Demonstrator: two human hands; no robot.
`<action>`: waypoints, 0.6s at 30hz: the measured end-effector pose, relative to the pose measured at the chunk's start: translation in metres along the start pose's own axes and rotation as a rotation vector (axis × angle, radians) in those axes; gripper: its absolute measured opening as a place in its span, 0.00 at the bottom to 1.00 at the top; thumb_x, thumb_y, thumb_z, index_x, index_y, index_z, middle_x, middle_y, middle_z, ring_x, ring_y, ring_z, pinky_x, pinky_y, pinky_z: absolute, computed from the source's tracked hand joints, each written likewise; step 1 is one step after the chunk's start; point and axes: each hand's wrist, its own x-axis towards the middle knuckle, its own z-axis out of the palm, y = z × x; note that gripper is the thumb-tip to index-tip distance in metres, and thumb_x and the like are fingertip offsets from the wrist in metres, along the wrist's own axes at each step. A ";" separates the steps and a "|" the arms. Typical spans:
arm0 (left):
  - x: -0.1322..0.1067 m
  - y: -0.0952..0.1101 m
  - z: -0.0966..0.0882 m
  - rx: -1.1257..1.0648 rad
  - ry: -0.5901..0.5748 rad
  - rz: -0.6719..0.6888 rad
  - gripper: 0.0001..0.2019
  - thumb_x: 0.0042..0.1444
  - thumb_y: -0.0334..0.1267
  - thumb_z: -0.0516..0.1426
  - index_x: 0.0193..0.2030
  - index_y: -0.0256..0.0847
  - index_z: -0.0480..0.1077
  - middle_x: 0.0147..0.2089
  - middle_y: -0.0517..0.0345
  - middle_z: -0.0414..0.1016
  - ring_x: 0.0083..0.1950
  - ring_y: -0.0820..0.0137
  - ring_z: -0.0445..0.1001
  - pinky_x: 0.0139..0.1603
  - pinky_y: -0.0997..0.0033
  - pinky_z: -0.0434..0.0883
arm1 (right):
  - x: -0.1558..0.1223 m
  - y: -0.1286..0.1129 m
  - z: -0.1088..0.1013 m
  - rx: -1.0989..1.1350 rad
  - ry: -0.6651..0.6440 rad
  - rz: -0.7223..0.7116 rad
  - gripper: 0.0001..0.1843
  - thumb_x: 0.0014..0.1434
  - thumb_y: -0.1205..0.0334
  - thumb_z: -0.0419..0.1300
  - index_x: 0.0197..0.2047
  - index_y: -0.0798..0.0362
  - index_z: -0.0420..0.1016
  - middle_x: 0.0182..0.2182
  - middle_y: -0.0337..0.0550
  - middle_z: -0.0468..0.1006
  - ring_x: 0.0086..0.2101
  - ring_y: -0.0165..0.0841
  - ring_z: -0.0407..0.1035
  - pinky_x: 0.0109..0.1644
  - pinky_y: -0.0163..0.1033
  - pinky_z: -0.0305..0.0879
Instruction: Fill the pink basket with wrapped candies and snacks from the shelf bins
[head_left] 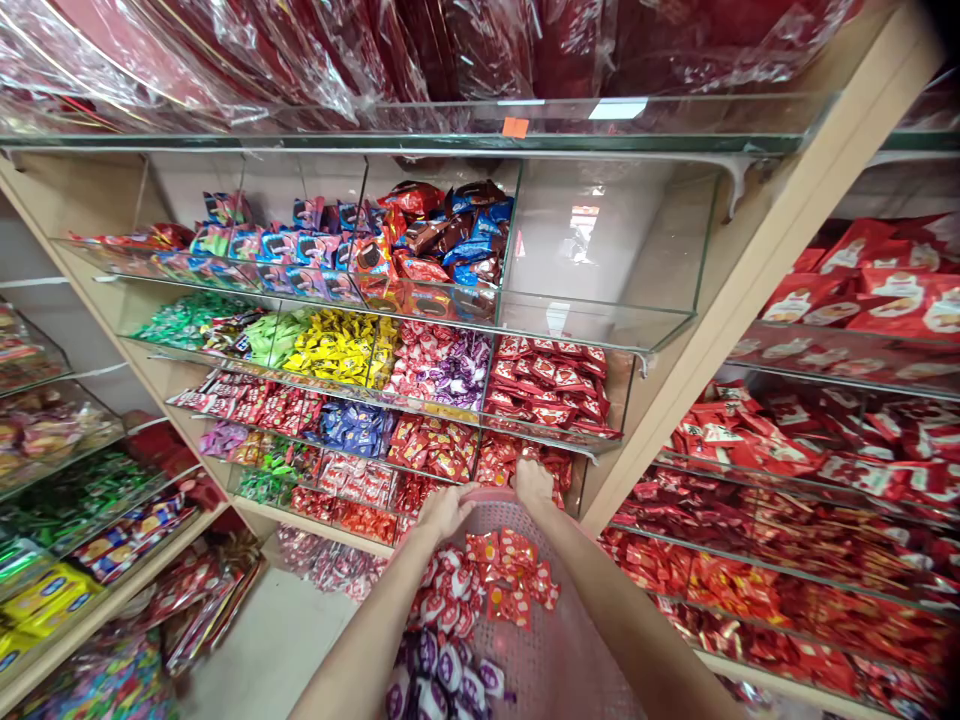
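Note:
My left hand (444, 512) is closed on the far left rim of a pink perforated plastic basket (517, 650), with its thumb along the edge. My right hand (534, 483) is closed at the far rim, in front of a shelf compartment of red wrapped candies (499, 458); what its fingers grip is hidden. Inside the basket lie red square candy packets (510, 570), red-and-white twist-wrapped candies (450, 590) and purple-and-white wrapped candies (442, 675). My right forearm covers part of the basket's right side.
Glass-fronted shelves hold yellow candies (334, 345), blue candies (352, 428) and chocolate-coloured snack packs (450, 235). A wooden upright (720, 310) divides them from red packets (750, 430) on the right. Bagged goods (112, 660) stand low at left, beside the pale floor (262, 640).

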 end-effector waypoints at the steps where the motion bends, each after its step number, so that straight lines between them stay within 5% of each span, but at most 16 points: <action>1: 0.000 0.000 0.000 -0.002 0.008 0.026 0.23 0.56 0.50 0.47 0.59 0.57 0.56 0.53 0.63 0.69 0.53 0.68 0.67 0.50 0.73 0.62 | -0.002 0.003 -0.003 -0.014 0.027 -0.019 0.13 0.55 0.70 0.49 0.40 0.57 0.72 0.39 0.54 0.74 0.43 0.37 0.67 0.41 0.38 0.59; 8: 0.004 -0.002 0.003 0.005 0.037 0.074 0.22 0.55 0.49 0.48 0.58 0.58 0.57 0.51 0.61 0.71 0.51 0.67 0.69 0.46 0.72 0.64 | -0.022 0.032 -0.033 -0.038 0.233 -0.112 0.13 0.58 0.68 0.45 0.38 0.57 0.70 0.37 0.52 0.73 0.40 0.36 0.65 0.41 0.37 0.56; 13: 0.006 -0.004 0.007 0.003 0.061 0.084 0.22 0.55 0.49 0.49 0.58 0.59 0.58 0.51 0.61 0.71 0.50 0.65 0.70 0.44 0.70 0.65 | -0.056 0.046 -0.048 0.270 0.466 -0.208 0.12 0.58 0.60 0.46 0.29 0.54 0.67 0.28 0.42 0.71 0.29 0.30 0.63 0.33 0.33 0.54; 18: 0.006 -0.003 0.006 -0.006 0.050 0.080 0.22 0.55 0.49 0.48 0.58 0.60 0.57 0.51 0.62 0.71 0.50 0.65 0.69 0.45 0.71 0.65 | -0.098 0.051 -0.026 0.539 0.289 -0.256 0.12 0.56 0.60 0.48 0.24 0.53 0.65 0.19 0.36 0.68 0.22 0.27 0.60 0.26 0.31 0.51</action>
